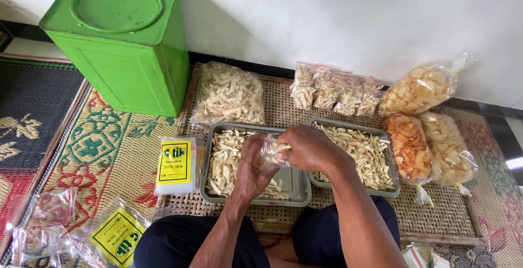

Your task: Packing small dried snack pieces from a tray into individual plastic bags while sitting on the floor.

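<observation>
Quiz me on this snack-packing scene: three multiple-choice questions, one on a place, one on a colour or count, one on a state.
1. Where is the big tin?
A. far left, by the wall
B. on a tray
C. right of the bags

2. What colour is it?
A. red
B. green
C. blue

3. What do the left hand and right hand hold between them?
A. nothing
B. a spoon
C. a small clear bag

Answers: 1 A, it stands left of both metal trays. 2 B, bright green all over. 3 C, both hands grip the bag above the left tray.
</observation>
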